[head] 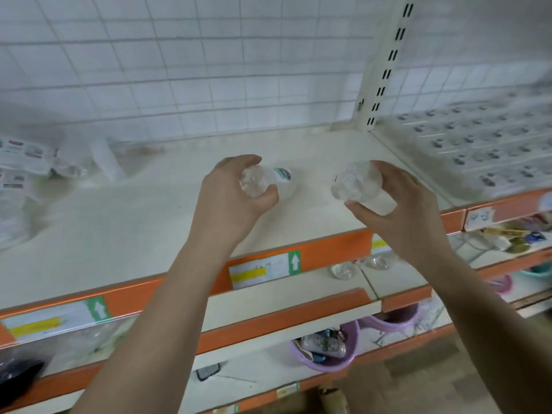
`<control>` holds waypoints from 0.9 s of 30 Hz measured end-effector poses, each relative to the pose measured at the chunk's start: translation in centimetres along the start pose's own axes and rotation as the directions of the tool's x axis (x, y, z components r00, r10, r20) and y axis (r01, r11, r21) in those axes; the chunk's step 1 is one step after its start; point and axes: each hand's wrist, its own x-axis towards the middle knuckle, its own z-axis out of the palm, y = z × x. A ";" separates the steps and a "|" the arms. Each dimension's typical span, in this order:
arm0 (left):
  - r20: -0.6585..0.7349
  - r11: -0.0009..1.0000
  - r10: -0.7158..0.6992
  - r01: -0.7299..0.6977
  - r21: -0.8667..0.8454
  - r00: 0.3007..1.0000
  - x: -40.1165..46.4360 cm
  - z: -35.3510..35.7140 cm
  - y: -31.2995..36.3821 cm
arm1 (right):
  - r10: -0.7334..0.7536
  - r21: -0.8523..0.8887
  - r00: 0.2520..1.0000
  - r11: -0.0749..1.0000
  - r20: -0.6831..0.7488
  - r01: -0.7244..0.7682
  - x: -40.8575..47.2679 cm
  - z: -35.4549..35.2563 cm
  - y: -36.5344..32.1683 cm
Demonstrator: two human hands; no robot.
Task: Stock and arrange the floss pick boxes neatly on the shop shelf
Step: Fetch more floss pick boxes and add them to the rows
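A: How many hands are seen?

B: Two hands are seen. The left hand [231, 194] is curled round one clear floss pick box [263, 182]. The right hand [397, 204] is curled round a second clear box [357, 182]. So two boxes are held, one in each hand.

A: Where are the two boxes kept?

B: They are held just above the white shelf [143, 210], near its middle and a little apart from each other. It cannot be told if the shelf is touched by them. A small label with blue and red on it is seen on the left box.

A: Is more stock seen?

B: Yes. Many rows of boxes [478, 144] are lined up flat on the next shelf to the right. They are too blurred to be counted. Some packets [24, 156] are piled at the far left of the shelf, also blurred.

A: What is seen at the front edge?

B: An orange strip [337, 249] is fixed along it. Two price tags with green arrows are stuck there, one [264, 268] between the arms and one [56, 319] at the left.

A: And lower down?

B: Two clear round boxes [343, 270] are lying on the shelf below. A purple bowl [328, 351] with small things in it is set lower still.
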 end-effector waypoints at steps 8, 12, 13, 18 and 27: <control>0.141 0.982 -0.138 0.117 0.147 0.980 4.9 6.4 5.7 | 0.040 0.128 0.960 0.989 0.278 -0.078 8.7 -4.5 8.6; 0.222 0.960 -0.171 0.112 0.255 0.960 6.7 7.7 7.8 | -0.041 0.068 0.886 0.998 0.461 0.011 11.5 -5.7 10.6; 0.261 0.958 -0.182 0.112 0.264 0.948 6.9 8.0 8.0 | -0.043 0.073 0.873 0.997 0.486 0.009 11.9 -5.7 10.9; 0.411 0.954 -0.166 0.040 0.297 0.896 7.9 9.4 8.2 | -0.043 0.090 0.814 0.996 0.579 -0.011 12.5 -5.8 11.8; 0.263 0.891 -0.074 -0.054 0.451 0.962 6.7 10.8 7.9 | 0.028 -0.189 0.930 0.981 0.366 0.044 11.1 -5.2 8.5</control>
